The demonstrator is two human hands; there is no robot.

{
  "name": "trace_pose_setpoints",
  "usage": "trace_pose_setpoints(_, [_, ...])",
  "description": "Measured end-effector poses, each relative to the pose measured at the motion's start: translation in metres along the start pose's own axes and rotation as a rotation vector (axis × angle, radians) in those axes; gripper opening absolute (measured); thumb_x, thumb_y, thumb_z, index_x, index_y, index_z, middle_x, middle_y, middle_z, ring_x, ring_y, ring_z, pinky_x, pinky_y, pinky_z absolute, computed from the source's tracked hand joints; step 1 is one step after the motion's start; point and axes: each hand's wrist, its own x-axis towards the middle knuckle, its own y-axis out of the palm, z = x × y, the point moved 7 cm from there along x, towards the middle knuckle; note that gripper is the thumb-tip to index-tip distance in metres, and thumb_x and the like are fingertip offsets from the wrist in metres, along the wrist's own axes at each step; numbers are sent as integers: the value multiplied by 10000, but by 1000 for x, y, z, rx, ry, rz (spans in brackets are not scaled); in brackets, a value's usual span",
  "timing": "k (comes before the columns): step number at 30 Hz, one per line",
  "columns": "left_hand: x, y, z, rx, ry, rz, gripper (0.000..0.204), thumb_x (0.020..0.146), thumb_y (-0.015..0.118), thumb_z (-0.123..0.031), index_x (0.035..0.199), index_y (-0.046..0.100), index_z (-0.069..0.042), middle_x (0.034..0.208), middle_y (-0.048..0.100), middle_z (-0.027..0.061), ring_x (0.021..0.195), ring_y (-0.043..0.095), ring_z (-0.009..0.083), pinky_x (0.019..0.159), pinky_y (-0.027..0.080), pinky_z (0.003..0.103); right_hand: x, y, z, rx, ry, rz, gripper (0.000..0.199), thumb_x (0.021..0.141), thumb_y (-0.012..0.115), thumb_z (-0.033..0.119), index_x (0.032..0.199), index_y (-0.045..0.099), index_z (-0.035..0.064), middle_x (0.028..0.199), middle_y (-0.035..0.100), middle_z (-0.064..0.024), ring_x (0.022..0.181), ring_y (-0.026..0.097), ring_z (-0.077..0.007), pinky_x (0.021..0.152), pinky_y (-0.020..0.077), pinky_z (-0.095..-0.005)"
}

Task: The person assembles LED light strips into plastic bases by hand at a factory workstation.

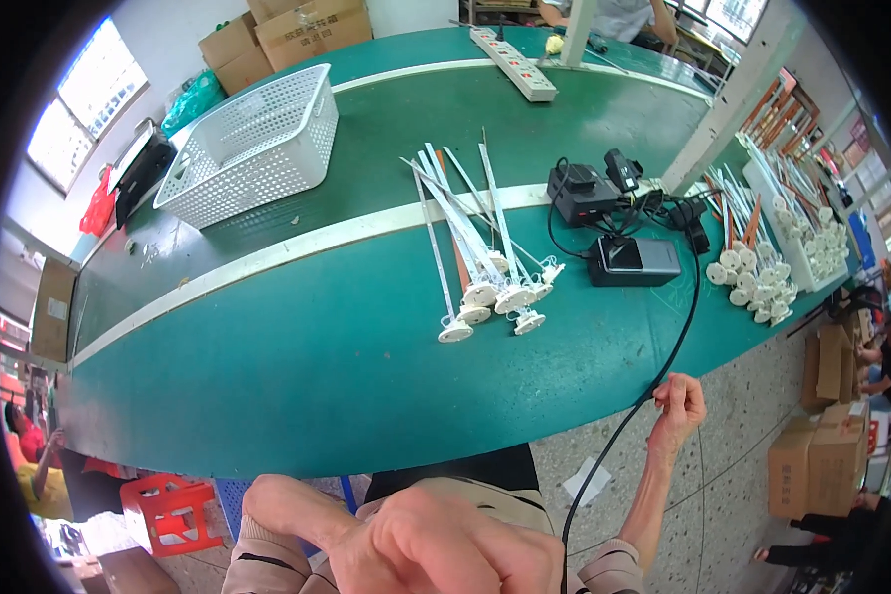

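Note:
My right hand (678, 404) is off the table's near edge at the right, fingers curled closed against a black cable (679, 342). The cable drops from the devices on the table past this hand toward the lower edge. Close to the camera at the bottom middle, my left hand (436, 540) has its fingers bent in; the fingertips are cut off, and whatever they hold is hidden. Ahead on the green table (267, 366) lies a loose bunch of long thin strips with round white end pieces (480, 295), joined by thin wires.
A black and grey box-shaped device (634, 261) and a black adapter (579, 193) sit right of the bunch. More strips with white discs (757, 282) lie at the far right. A white perforated basket (252, 148) and a power strip (515, 67) stand farther back. A post (733, 109) rises behind.

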Motion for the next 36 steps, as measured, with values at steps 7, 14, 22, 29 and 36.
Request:
trace_pose_setpoints(7, [-24,-70,-56,1143,-222,-266,203,921,581,-130,854,686,30,902,669,152,797,570,231,787,488,340,8,39,76,-270,89,127,217,933,625,212,841,660,18,631,574,-5,576,497,-64,524,358,-216])
trace_pose_setpoints(14, [-47,-202,-77,1851,-432,-661,628,904,598,-360,1375,423,17,1382,446,258,1316,392,377,1074,303,455,3,201,128,-455,-231,893,492,911,619,271,1305,516,-4,1261,575,-199,1174,554,-336,986,435,-406])
trace_pose_setpoints(22, [-33,-236,-45,1775,-494,-608,760,929,502,-495,1451,295,17,1472,342,232,1412,247,358,1161,110,479,12,269,95,-742,-241,1044,649,934,500,506,1312,477,-21,1025,649,-234,973,634,-368,822,479,-474])
trace_pose_setpoints(29, [-41,-243,-45,1367,-277,-765,615,969,519,-306,1464,322,1,1445,425,161,1321,403,244,1089,308,349,15,258,97,-574,-430,973,652,911,533,519,1292,485,-9,1066,628,-221,1027,581,-385,886,437,-462])
trace_pose_setpoints(36, [-38,-228,-41,1355,-165,-754,596,982,517,-296,1454,335,19,1478,393,161,1348,380,245,1097,302,351,23,123,88,-140,66,533,288,912,610,239,1018,685,-18,868,701,-106,764,668,-175,704,520,-288])
